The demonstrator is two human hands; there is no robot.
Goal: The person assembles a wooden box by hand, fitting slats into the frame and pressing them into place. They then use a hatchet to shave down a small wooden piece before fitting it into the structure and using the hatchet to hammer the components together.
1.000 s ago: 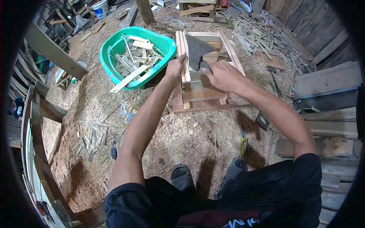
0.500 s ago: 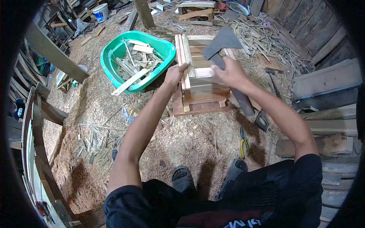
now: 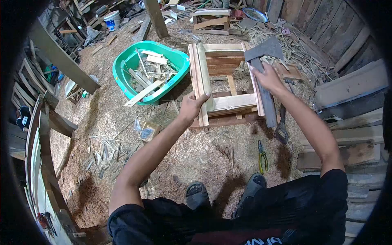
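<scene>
My right hand [image 3: 267,77] is closed round the handle of a hatchet [image 3: 264,50], close below its dark, broad head. The handle hangs down along the right side of a pale wooden frame [image 3: 232,103]. My left hand [image 3: 193,107] grips the near end of the frame's left side, thumb lying over a light wooden strip [image 3: 201,69]. Crosspieces join the two long sides, and through the openings darker reddish boards show. Beneath the frame a flat reddish board [image 3: 196,125] rests on the shavings-covered ground.
A green plastic tub [image 3: 119,83] of wood offcuts stands left of the frame. Yellow-handled pliers [image 3: 262,157] lie near my right foot, with a dark tool [image 3: 281,130] beyond. Planks [image 3: 351,92] line the right side; a wooden post [image 3: 155,20] rises behind.
The hatchet and my right hand have moved right, from over the frame to its right side. My left hand sits slightly lower, and the frame has tilted, showing more of its openings.
</scene>
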